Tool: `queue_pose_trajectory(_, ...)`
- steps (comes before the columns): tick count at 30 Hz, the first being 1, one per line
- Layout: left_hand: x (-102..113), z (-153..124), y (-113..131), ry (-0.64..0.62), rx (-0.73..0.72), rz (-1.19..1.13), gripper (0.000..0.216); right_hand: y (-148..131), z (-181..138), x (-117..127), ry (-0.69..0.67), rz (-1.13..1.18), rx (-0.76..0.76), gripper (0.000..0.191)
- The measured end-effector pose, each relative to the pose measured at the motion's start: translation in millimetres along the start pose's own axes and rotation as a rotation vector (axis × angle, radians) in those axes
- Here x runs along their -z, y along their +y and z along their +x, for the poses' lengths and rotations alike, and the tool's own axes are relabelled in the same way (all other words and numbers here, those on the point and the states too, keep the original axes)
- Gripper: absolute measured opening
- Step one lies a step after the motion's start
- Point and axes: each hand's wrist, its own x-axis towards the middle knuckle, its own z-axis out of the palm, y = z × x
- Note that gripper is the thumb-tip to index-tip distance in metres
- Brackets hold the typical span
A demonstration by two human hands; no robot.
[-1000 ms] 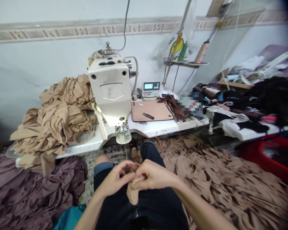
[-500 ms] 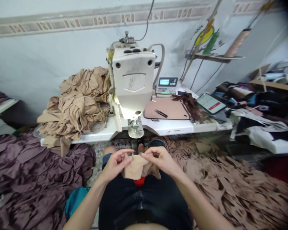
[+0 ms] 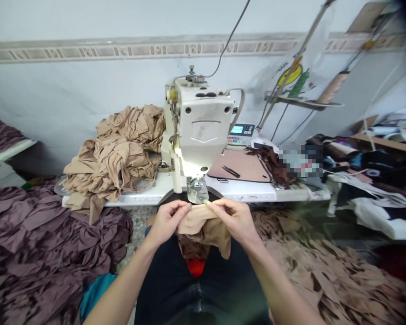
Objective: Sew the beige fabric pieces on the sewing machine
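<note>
My left hand [image 3: 168, 221] and my right hand [image 3: 235, 220] both pinch the top edge of a small tan fabric piece [image 3: 203, 225], holding it just below the presser foot [image 3: 196, 189] of a white sewing machine [image 3: 198, 131]. The fabric hangs down over my lap between the two hands. Both hands have their fingers closed on the cloth, thumbs on top.
A heap of tan fabric [image 3: 118, 151] lies on the machine table [image 3: 243, 192] to the left. Small snips [image 3: 230, 171] rest on a brown mat [image 3: 243, 164]. Purple-brown cloth [image 3: 50, 243] covers the floor left, tan pieces [image 3: 325, 271] right. A control panel [image 3: 241, 131] and clutter stand right.
My hands have risen from my lap toward the presser foot, spreading the tan piece out between them. The view has shifted left and nearer the machine.
</note>
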Motion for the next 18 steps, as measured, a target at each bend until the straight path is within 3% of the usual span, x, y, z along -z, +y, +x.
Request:
queue_pose_trajectory(7,-8.8,19.4,15.1,0.159,0.111,-0.054,0.036,17.2,19.4,-1.3,0.019,0.174,-0.11,0.034)
queue_pose_trajectory(18,-16.3,50.8,14.2,0.267,0.006,-0.052,0.03,32.3,40.0,-4.3,0.158,0.214,-0.05,0.034)
